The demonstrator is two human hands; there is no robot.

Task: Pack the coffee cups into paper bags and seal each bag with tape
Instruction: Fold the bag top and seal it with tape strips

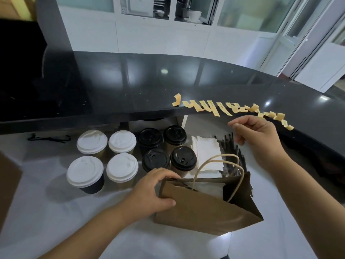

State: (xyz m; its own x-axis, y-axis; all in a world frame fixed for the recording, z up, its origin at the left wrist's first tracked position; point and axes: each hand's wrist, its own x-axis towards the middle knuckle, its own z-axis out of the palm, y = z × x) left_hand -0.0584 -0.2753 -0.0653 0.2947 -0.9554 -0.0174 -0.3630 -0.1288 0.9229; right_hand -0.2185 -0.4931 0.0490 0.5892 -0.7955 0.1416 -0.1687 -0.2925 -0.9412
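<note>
Our left hand point(153, 189) grips the top edge of the brown paper bag point(207, 210) on the white table point(56, 212). Behind stand eight lidded coffee cups point(127, 156). Our right hand point(261, 141), fingers loosely curled, holds nothing beneath the tape strips point(229, 109) along the black counter's point(130, 86) edge.

The paper bag point(205, 210) is plain brown with pale tan twisted handles point(220, 165). Four cups wear white lids point(104, 156) — the nearest cup wall is black point(91, 186). Four more carry black lids point(166, 148) over brown walls. Tape strips point(233, 109) are yellowish tan, along a glossy black speckled counter point(130, 86) — napkins point(207, 154) white, worktop point(46, 202) pale grey-white.
</note>
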